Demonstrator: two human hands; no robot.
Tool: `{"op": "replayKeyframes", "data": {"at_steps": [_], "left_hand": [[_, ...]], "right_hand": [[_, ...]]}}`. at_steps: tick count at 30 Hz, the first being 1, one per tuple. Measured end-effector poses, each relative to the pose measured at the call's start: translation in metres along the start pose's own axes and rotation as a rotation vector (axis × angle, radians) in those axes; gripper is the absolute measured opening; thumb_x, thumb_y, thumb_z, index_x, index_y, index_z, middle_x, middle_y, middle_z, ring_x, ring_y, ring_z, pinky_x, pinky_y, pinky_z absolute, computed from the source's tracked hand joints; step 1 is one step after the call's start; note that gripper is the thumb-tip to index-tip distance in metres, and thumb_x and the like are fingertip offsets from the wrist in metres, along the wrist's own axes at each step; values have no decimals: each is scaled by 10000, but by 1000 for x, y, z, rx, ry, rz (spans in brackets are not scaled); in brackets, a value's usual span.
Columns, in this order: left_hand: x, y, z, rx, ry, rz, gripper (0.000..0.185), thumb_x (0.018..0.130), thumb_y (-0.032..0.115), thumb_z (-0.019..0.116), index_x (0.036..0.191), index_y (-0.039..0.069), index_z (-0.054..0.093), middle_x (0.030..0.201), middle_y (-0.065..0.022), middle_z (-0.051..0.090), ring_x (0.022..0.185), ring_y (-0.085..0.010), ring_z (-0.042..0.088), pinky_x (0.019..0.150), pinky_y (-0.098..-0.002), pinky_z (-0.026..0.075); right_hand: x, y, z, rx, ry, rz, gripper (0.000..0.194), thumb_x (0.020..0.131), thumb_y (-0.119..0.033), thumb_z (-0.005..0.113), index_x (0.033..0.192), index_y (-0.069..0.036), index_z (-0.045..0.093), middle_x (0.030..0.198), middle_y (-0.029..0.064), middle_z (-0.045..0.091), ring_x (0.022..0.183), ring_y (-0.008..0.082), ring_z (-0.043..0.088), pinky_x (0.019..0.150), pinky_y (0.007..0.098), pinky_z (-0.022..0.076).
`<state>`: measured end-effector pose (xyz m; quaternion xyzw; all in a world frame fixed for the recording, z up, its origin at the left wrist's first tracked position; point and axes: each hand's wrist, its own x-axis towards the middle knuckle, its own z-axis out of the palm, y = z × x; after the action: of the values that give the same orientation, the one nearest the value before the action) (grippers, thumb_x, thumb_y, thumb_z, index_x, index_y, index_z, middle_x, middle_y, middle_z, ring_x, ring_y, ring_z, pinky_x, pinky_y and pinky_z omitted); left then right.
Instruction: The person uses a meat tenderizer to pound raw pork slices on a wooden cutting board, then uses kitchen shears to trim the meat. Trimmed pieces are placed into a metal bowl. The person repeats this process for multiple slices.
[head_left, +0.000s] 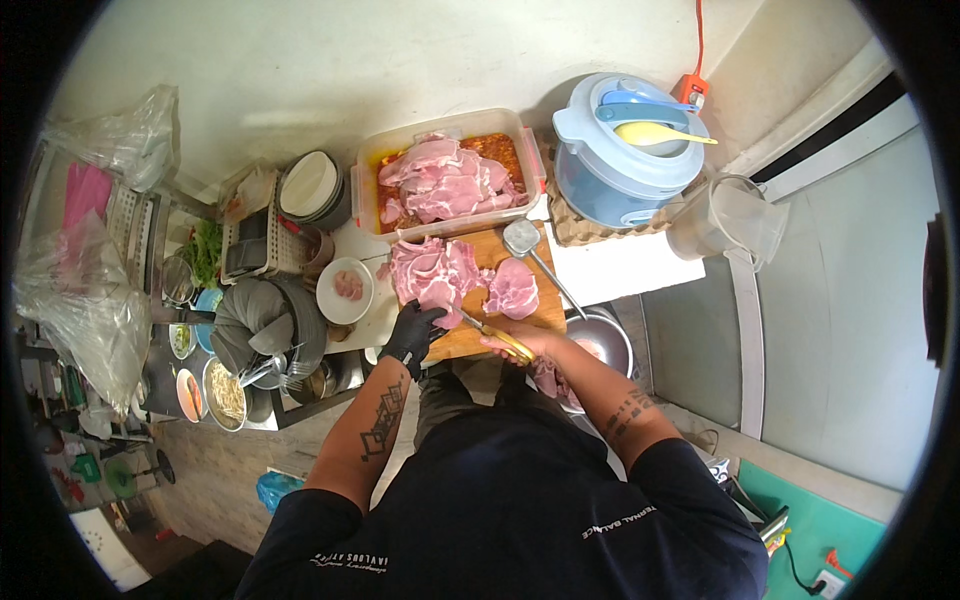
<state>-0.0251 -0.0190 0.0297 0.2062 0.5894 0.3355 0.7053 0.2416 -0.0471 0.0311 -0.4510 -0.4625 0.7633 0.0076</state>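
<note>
My left hand (411, 330), in a black glove, grips the near edge of a slice of raw meat (435, 274), thumb on top. That slice belongs to a spread of pink, white-streaked pieces on a wooden cutting board (469, 341). My bare right hand (541, 339) holds scissors with yellow handles (508, 341). Their blades point up and left, with the tips at the meat beside my left thumb. A separate round slice of meat (512, 289) lies to the right on the board. Beyond it rests a metal meat mallet (522, 238), its handle reaching past the board's right edge.
Behind the board, a plastic tub (450, 226) holds piled meat in reddish marinade. A metal bowl (619, 341) with meat stands lower right. At left are a white bowl (330, 300) with meat scraps and stacked grey bowls (300, 315). A blue lidded container (622, 184) stands back right.
</note>
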Motion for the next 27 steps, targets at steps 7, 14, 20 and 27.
{"op": "replayKeyframes", "data": {"at_steps": [7, 14, 20, 27], "left_hand": [[4, -7, -8, 232, 131, 67, 511, 835, 127, 815, 1278, 51, 571, 1176, -120, 630, 990, -238, 671, 788, -393, 590], [-9, 31, 7, 1366, 300, 1013, 653, 812, 281, 826, 1367, 63, 560, 1321, -200, 606, 1220, -386, 569, 1032, -529, 439], [14, 39, 25, 1808, 80, 763, 576, 800, 397, 808, 1249, 72, 656, 1135, -138, 703, 1143, -373, 618, 955, -549, 453], [-10, 49, 78, 1443, -286, 781, 546, 815, 408, 804, 1092, -40, 658, 992, -222, 700, 964, -419, 680, 867, -488, 533]], "right_hand": [[-15, -18, -14, -465, -11, 161, 865, 762, -855, 669, 1062, -43, 654, 944, 102, 688, 748, 204, 675, 627, 354, 530], [-59, 37, -6, -481, 129, -1, 900, 831, -789, 668, 1322, -39, 598, 880, 111, 696, 809, 268, 689, 724, 388, 537], [-101, 64, 21, -244, 355, 61, 658, 892, -602, 752, 1167, -12, 657, 884, 66, 685, 834, 193, 670, 737, 336, 514], [-125, 102, 22, -142, 417, -67, 800, 879, -722, 665, 1237, -6, 672, 1174, 195, 717, 1144, 351, 670, 1005, 423, 500]]}}
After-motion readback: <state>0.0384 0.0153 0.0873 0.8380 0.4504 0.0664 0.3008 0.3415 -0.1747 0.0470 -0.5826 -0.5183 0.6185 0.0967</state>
